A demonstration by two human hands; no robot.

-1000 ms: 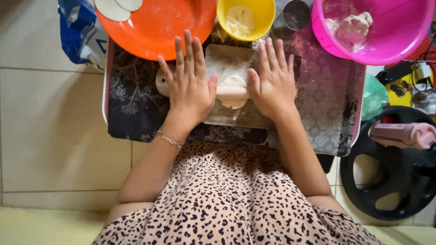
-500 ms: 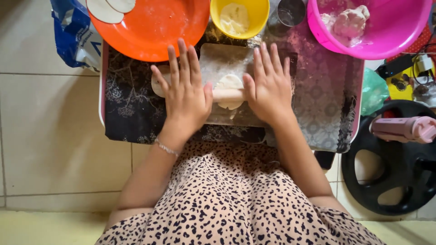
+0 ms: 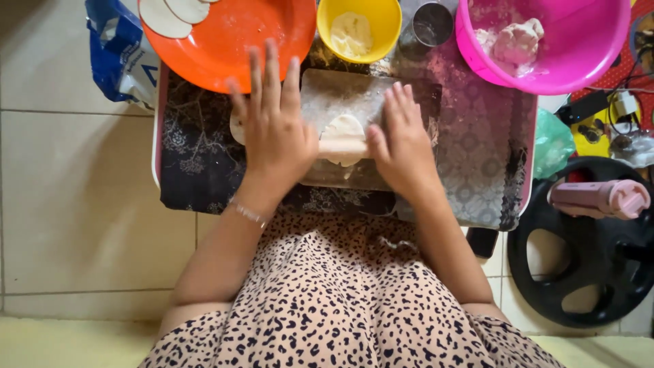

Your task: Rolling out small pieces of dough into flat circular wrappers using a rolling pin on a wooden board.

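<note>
Both hands lie flat, fingers spread, on a wooden rolling pin point(image 3: 343, 146) at the centre of the frame. The left hand point(image 3: 276, 133) covers its left end and the right hand point(image 3: 403, 140) its right end; neither grip is closed around it, the palms only press down. Under the pin sits a small flattened piece of dough point(image 3: 344, 129) on a floured board point(image 3: 354, 92). Along the top edge stand an orange plate point(image 3: 252, 41), a yellow bowl point(image 3: 359, 20) and a pink basin point(image 3: 565, 61).

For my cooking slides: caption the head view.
Both hands, left hand and right hand, press a rolling pin over dough on a board.
</note>
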